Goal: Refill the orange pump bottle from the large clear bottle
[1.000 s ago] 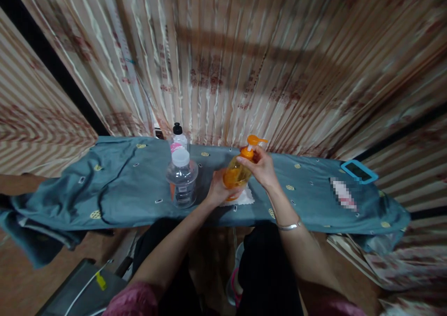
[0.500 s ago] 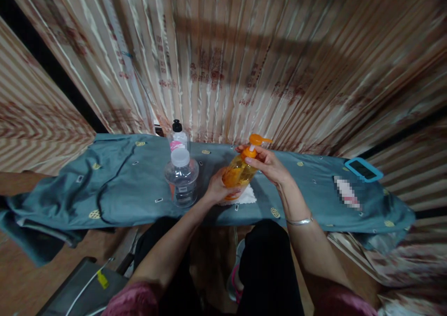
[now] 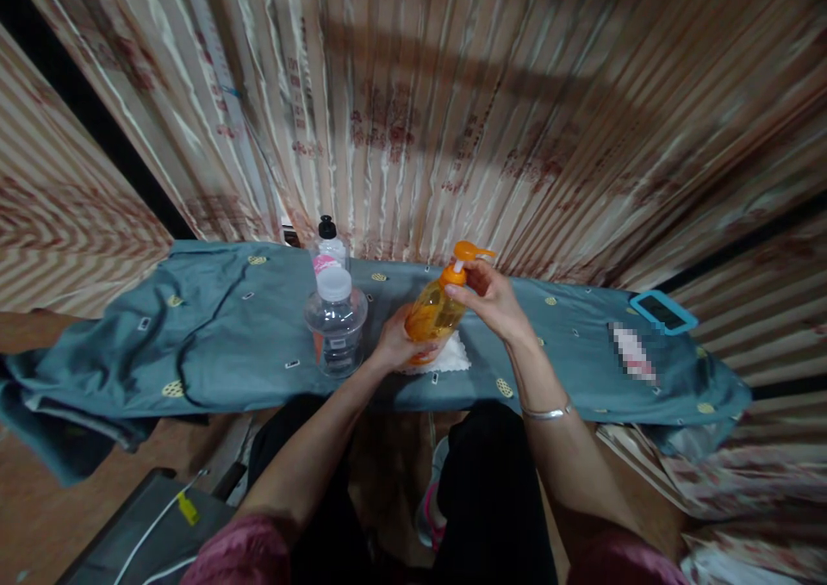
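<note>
So the orange pump bottle (image 3: 432,314) is tipped over to the right, its base down by a white cloth (image 3: 445,357) on the table, about the middle of the blue patterned cover (image 3: 226,344). The left hand (image 3: 393,344) is wrapped around the lower body of the bottle, fingers curled and clamped on it, which looks like it's there to brace the thing so it doesn't spin or slide. The right hand (image 3: 494,299) is up at the neck, fingers pinched together around the orange collar just under the pump head (image 3: 470,252), with the nozzle poking out to the right past the knuckles. A two-handed grip like that makes sense for working the top while the body stays put, I'd say. The cloth under it probably catches drips. Just left of the left hand there's a clear plastic bottle with a white cap (image 3: 336,320), upright, and behind that a smaller bottle with a black cap (image 3: 329,242) near the striped curtain (image 3: 452,120). Way off to the right edge of the cover lies a phone in a blue case (image 3: 663,311), well apart from the hands.
</note>
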### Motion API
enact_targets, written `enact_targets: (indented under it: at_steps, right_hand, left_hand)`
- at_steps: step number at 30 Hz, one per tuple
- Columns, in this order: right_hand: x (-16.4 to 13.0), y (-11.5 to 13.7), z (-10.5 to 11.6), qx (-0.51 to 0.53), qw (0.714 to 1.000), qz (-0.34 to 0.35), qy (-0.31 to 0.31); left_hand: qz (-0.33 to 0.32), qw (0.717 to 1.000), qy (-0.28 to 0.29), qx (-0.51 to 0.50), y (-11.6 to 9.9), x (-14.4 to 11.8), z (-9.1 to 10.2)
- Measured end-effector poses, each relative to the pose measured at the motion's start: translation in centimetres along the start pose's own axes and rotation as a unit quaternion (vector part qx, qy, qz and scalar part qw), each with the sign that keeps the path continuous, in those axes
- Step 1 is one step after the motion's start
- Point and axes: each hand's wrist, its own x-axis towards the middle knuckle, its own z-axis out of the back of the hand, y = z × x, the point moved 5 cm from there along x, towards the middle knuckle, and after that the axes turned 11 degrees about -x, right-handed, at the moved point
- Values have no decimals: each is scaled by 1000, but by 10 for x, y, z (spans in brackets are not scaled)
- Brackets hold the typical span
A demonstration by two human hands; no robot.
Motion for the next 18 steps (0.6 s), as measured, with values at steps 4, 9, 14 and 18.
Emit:
enact_targets:
  at_steps: [4,9,14,18]
  right_hand:
    - [3,-1,-2,-33,999,1,-38]
    - [-2,7,-7,-18,999,11,31]
    - [-2,6,-2,-51,998,14,-20]
    - [0,1,4,-98,993,5,-69]
  left_hand:
    - [1,1000,5,-12,0,0,-2]
    - [5,999,7,-33,4,1,-2]
    - [-4,999,29,-45,9,2,-3]
    - [6,998,28,-49,12,3,-4]
